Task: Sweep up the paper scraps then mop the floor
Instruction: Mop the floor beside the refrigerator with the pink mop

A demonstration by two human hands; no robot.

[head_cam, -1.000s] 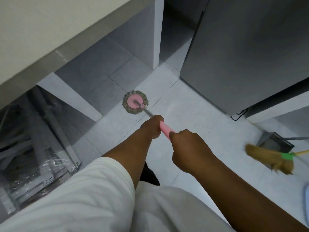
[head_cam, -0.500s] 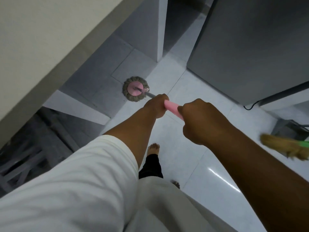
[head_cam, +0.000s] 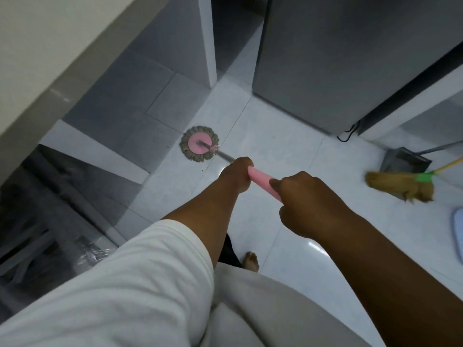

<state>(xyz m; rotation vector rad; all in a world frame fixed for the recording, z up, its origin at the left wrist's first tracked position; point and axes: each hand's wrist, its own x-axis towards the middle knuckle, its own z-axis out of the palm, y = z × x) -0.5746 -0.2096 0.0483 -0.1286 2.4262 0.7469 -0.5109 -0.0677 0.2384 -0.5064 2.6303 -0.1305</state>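
1. We see the left hand [head_cam: 236, 175] curled tight round the front end of the pink plastic grip [head_cam: 260, 180] of a mop handle, knuckles up.
2. The right hand [head_cam: 308, 204] is wrapped round the rear end of that same grip, just behind the left. A short stretch of pink shows between the two fists.
3. Past the left hand, a thin grey metal shaft [head_cam: 224, 156] slants down and away to the round mop head [head_cam: 199, 144], a pink disc ringed with grey-beige string fringe.
4. We find the mop head lying flat on the glossy white tiled floor [head_cam: 288, 151], at the line where the bright tiles meet the shaded grey ones.
5. Closer to us, a white sleeve [head_cam: 125, 284] covers the left upper arm, the right forearm is bare, and a bare foot [head_cam: 251, 261] stands on the tiles below the hands.
6. To the right, well apart from the mop, a straw broom [head_cam: 400, 185] with a green collar and yellow handle shows blurred, its bristles just in front of a grey dustpan [head_cam: 406, 162].
7. Behind them rises a tall grey cabinet [head_cam: 325, 58], with a black cable [head_cam: 348, 134] at its foot.
8. On the left we note a pale tabletop edge [head_cam: 50, 46], and under it dim grey metal bars [head_cam: 50, 234] we cannot make out clearly.
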